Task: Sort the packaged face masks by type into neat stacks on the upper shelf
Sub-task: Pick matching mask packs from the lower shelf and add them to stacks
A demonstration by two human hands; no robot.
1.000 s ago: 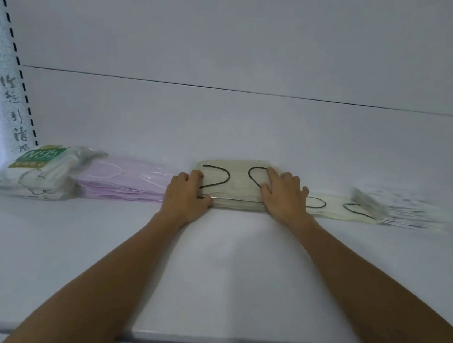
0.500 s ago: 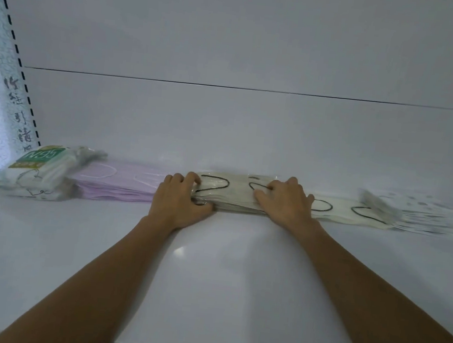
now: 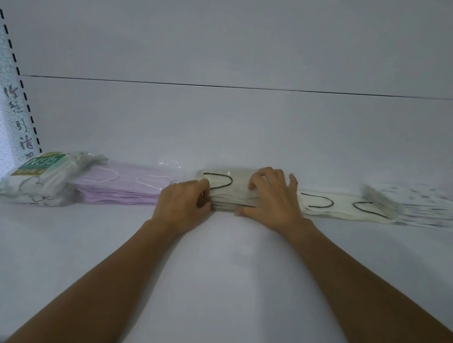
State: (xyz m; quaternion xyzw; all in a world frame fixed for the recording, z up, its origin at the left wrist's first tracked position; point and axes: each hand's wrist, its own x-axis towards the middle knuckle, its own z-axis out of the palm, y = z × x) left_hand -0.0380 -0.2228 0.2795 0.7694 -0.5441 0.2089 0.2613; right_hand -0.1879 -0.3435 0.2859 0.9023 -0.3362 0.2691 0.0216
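Mostly sorted: along the back of the white upper shelf (image 3: 222,282) sit a green-labelled N95 pack (image 3: 43,177), a lilac mask stack (image 3: 123,188), a cream mask stack with black ear loops (image 3: 231,190) and a white patterned mask stack (image 3: 425,209), but the loose cream black-looped masks (image 3: 336,208) between the last two are not yet merged. The left hand (image 3: 181,208) pinches the cream stack's left end and the right hand (image 3: 272,201) grips its right end. Half a second ago the left fingers lay on top.
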